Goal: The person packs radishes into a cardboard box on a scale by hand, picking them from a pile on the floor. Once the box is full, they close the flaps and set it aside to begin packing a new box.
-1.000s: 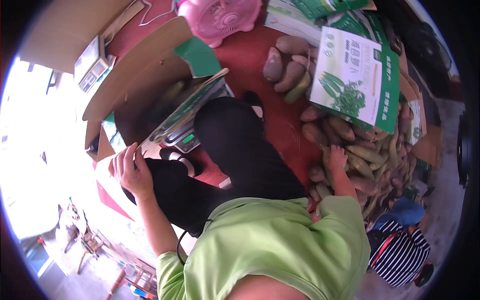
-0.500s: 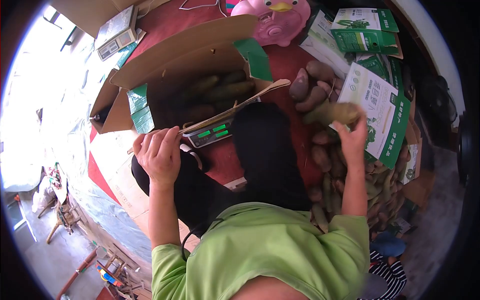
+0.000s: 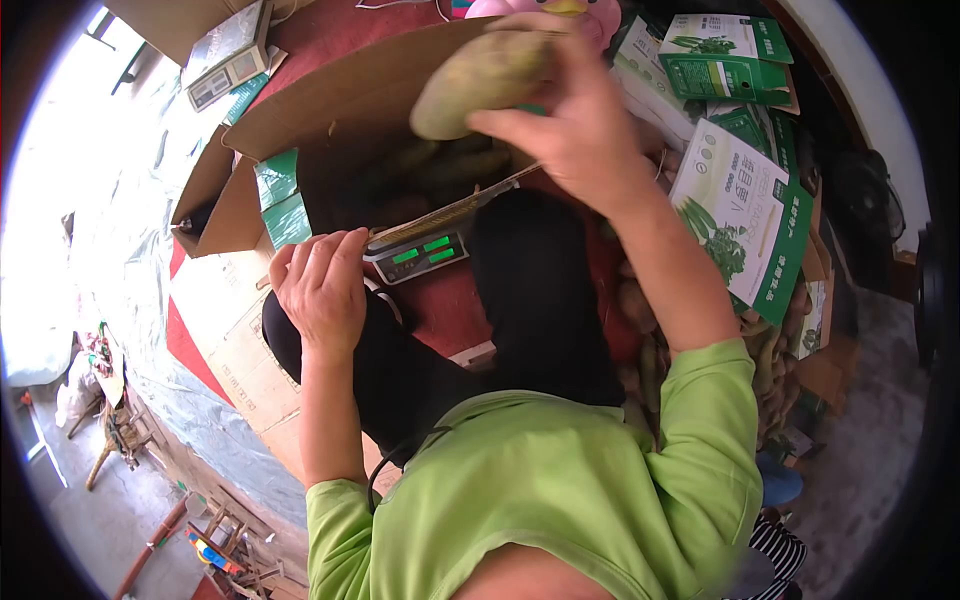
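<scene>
A thick green radish (image 3: pixel 475 85), slightly blurred, is held in my right hand (image 3: pixel 590 135) above the open cardboard box (image 3: pixel 300 95). My fingers and thumb wrap round one end of it. Several green radishes (image 3: pixel 455 165) lie in the shadowed box. My left hand (image 3: pixel 325 295) is closed on the box's near flap edge, at its left end. Under that near edge shows a weighing scale (image 3: pixel 425 257) with lit green digits.
Loose radishes (image 3: pixel 655 370) are heaped on the right, partly behind my right arm. Flat printed cartons (image 3: pixel 745 215) lie over them. A pink duck-faced toy (image 3: pixel 600 22) stands at the back. A small boxy device (image 3: pixel 228 62) sits back left. Someone in striped clothing (image 3: pixel 780 555) is at lower right.
My right hand has carried the radish from the heap on the right, up and left over the box. My left hand keeps its hold on the flap.
</scene>
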A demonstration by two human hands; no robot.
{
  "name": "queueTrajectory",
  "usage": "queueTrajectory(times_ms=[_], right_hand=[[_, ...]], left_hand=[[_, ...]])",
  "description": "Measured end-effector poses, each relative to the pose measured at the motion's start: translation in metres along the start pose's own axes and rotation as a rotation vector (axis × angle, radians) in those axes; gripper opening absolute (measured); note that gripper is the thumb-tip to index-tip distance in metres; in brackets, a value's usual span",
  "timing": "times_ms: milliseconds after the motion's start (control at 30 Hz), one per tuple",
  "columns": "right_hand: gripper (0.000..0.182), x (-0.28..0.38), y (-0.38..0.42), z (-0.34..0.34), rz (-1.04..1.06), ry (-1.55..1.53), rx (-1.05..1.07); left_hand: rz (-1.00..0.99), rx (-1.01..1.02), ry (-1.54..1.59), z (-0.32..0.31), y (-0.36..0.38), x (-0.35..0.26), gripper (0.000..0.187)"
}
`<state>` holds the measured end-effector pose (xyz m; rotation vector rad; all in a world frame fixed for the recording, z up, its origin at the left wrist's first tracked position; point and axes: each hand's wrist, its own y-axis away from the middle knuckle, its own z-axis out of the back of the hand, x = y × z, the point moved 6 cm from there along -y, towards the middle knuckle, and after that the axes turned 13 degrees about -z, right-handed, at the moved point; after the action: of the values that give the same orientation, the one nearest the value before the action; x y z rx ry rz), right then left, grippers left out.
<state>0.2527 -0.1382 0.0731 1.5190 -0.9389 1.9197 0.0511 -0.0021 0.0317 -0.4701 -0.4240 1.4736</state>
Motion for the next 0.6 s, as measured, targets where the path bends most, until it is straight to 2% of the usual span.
queueTrajectory(times_ms=[33, 133, 200, 300, 367, 433, 600], right_hand=[[0.052, -0.008, -0.005, -0.014, 0.045, 0.065, -0.003], [0.054, -0.035, -0.014, -0.042, -0.052, -0.024, 0.058], [0.051, -0.034, -0.013, -0.042, 0.082, 0.335, -0.012], [0.048, -0.031, 0.001, -0.008, -0.058, 0.343, 0.010], [0.033, -0.039, 0.019, 0.022, -0.144, 0.180, -0.057], [0.027, -0.052, 0.041, 0.056, -0.179, 0.072, -0.125], [0.025, -0.112, 0.119, 0.133, -0.381, 0.159, -0.358]], left_hand=[[0.003, -0.003, -0.010, 0.000, 0.000, 0.000, 0.015], [0.004, -0.014, -0.025, -0.002, 0.001, 0.001, 0.015], [-0.002, -0.029, -0.029, -0.002, 0.001, 0.000, 0.014], [0.007, -0.026, -0.042, -0.005, 0.003, 0.003, 0.015], [-0.007, -0.019, -0.034, -0.006, 0.001, 0.000, 0.015], [-0.016, 0.000, -0.067, -0.008, 0.001, 0.000, 0.015], [-0.065, -0.015, -0.097, -0.011, 0.003, -0.001, 0.014]])
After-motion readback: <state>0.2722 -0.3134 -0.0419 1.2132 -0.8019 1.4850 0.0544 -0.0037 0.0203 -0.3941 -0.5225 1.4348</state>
